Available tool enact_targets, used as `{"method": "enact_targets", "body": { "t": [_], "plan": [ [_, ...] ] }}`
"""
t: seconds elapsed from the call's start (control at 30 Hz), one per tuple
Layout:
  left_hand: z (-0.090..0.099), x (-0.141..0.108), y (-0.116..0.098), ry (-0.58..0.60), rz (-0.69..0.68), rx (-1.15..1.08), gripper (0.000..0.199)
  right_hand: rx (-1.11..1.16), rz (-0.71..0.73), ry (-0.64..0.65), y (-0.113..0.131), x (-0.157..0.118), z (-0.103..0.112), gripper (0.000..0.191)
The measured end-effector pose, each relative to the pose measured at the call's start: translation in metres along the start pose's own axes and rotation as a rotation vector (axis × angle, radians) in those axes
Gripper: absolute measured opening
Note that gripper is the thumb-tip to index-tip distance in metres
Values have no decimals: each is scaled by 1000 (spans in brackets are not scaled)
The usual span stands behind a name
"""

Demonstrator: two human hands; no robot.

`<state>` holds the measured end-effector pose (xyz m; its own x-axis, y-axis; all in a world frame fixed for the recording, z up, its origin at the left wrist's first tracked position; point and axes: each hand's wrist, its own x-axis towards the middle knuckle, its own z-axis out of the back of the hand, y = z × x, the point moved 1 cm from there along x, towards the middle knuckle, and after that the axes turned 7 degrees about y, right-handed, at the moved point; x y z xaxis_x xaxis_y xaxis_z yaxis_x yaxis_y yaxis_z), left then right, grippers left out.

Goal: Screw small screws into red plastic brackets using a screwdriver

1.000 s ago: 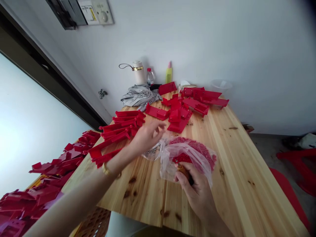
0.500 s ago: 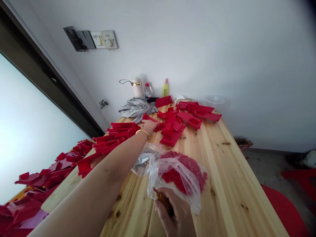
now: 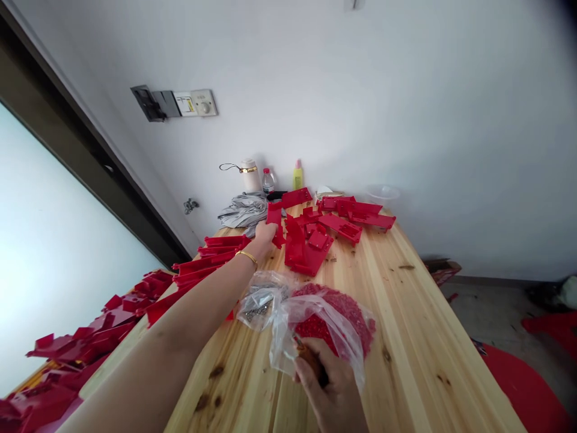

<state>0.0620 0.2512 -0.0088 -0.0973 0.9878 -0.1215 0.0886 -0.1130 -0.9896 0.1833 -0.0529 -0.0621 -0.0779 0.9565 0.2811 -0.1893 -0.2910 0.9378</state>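
Note:
My left hand (image 3: 263, 238) reaches across the wooden table (image 3: 401, 337), its fingers closed on a red plastic bracket (image 3: 274, 218) that it holds up beside a loose heap of similar red parts (image 3: 311, 252). Close to me, my right hand (image 3: 334, 388) is wrapped round a screwdriver (image 3: 311, 359) with a brown handle and a short tip pointing away to the left. Just beyond it lies an open clear bag of small red pieces (image 3: 333, 307). A smaller clear bag of metal screws (image 3: 259, 307) lies to its left.
A row of red brackets (image 3: 202, 258) runs along the table's left side, and a larger pile (image 3: 90, 325) sits lower left. Grey cloth (image 3: 243, 210), a white flask (image 3: 249, 175), a small bottle (image 3: 267, 180) and a yellow bottle (image 3: 298, 175) stand by the wall.
My left hand has lifted a red bracket up from the parts and turned it upright. My right hand has shifted slightly right, still with the screwdriver. The view has tilted up a little.

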Motion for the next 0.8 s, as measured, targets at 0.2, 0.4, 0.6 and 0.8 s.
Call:
{"method": "enact_targets", "body": {
  "t": [0.2,0.4,0.6,0.8],
  "plan": [
    [49,-94,-14,202,-137,-98,34,-5,-62,-29,16,0,10,25],
    [77,-203,7,382,-150,-32,38,-230,-44,-49,32,9,17,24],
    [84,-240,24,418,-229,88,31,-365,43,24,32,12,4,20],
    [92,-250,37,447,-319,252,35,-496,138,24,26,8,-3,18]
  ]
}}
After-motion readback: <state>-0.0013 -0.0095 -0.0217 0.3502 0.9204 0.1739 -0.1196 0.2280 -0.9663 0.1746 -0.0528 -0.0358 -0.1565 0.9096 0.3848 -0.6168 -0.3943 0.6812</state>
